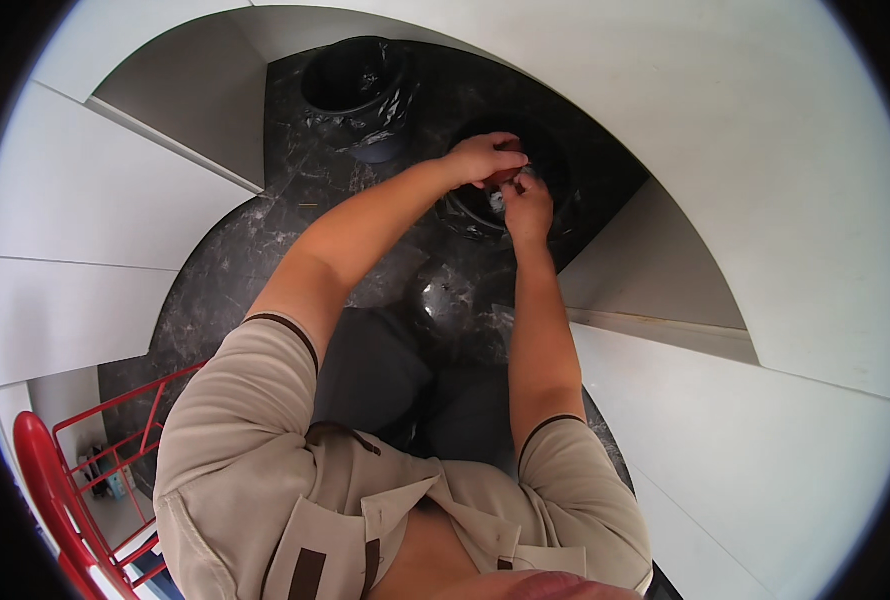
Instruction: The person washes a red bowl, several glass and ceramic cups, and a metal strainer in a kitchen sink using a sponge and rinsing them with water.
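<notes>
My left hand (pixel 482 160) is curled around a small reddish-brown object (pixel 506 166), rounded in outline, whose exact kind I cannot tell. Close against its lower edge are the bent fingertips of my right hand (pixel 529 210); whether they pinch it or something smaller is hidden. Both hands are over the mouth of a black bin (pixel 475 222) lined with a black plastic bag. Whitish crumpled material (pixel 497 201) shows just beside my right fingers, inside the bin's outline.
Another bin (pixel 373 142) with a black liner stands farther left on the dark marbled floor (pixel 227 259). White panels (pixel 775 150) curve around the far and right sides. A red wire cart (pixel 133 397) is at lower left. Something dark and shiny (pixel 441 300) lies nearer my legs.
</notes>
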Action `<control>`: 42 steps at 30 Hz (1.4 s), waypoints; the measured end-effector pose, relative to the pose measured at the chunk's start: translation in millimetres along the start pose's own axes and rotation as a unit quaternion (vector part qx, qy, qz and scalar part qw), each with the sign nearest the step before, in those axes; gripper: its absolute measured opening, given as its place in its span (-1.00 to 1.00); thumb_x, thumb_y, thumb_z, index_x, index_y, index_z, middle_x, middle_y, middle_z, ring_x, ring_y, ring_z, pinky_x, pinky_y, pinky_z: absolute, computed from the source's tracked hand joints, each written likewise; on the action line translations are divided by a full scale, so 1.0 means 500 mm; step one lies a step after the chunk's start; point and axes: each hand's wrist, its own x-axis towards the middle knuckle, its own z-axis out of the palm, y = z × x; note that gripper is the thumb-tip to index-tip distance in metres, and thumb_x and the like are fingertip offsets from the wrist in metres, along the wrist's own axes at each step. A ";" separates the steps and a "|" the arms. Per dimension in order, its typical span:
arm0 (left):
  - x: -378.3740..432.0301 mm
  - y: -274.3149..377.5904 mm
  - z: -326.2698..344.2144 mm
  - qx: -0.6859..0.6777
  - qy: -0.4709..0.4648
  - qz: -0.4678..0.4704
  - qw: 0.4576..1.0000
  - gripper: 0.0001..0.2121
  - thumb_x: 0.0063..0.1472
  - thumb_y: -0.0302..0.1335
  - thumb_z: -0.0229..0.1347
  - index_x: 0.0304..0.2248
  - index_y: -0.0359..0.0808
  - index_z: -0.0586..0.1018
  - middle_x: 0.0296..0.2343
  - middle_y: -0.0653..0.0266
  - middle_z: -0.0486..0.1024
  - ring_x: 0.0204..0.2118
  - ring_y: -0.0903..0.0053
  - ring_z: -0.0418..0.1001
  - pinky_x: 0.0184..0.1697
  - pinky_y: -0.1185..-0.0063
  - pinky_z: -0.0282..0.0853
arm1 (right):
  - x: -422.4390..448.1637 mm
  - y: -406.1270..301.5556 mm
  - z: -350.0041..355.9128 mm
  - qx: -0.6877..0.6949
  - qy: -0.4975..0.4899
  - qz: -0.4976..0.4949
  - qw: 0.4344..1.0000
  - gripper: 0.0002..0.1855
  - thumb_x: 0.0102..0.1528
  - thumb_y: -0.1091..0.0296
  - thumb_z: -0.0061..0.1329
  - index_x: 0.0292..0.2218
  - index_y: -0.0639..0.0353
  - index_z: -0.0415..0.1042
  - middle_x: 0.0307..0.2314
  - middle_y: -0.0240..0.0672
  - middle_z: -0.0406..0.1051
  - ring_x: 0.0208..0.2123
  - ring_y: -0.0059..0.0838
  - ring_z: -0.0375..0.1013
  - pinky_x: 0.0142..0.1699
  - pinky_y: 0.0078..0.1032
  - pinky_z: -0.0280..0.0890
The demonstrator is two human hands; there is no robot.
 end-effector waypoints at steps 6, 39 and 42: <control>-0.005 -0.005 0.012 0.402 0.209 0.147 0.880 -0.35 -0.04 0.05 0.09 0.07 0.08 0.31 -0.11 0.02 0.32 -0.07 0.16 0.33 -0.05 0.38 0.31 | -0.019 -0.001 0.002 -0.227 0.006 -0.042 0.973 -0.76 -0.08 0.25 0.04 -0.29 -0.06 0.51 -0.34 -0.21 0.39 -0.26 -0.17 0.42 -0.20 -0.26 0.35; 0.054 -0.010 0.004 0.336 0.188 0.186 0.904 -0.36 -0.02 -0.01 0.10 0.04 -0.15 0.37 -0.28 0.23 0.50 -0.48 0.57 0.44 -0.50 0.59 0.39 | -0.011 -0.052 -0.071 -0.172 -0.137 -0.028 0.975 -0.45 -0.07 0.24 0.00 0.01 -0.11 0.25 -0.19 -0.22 0.40 -0.13 -0.18 0.40 -0.09 -0.25 0.30; 0.039 0.009 0.001 0.039 0.068 0.093 0.993 -0.36 -0.01 0.00 0.08 0.04 -0.14 0.37 -0.26 0.25 0.49 -0.45 0.57 0.44 -0.50 0.58 0.38 | -0.012 -0.045 -0.086 -0.227 -0.103 -0.083 0.965 -0.40 -0.07 0.28 0.03 0.03 -0.10 0.20 -0.23 -0.19 0.40 -0.15 -0.19 0.40 -0.11 -0.23 0.31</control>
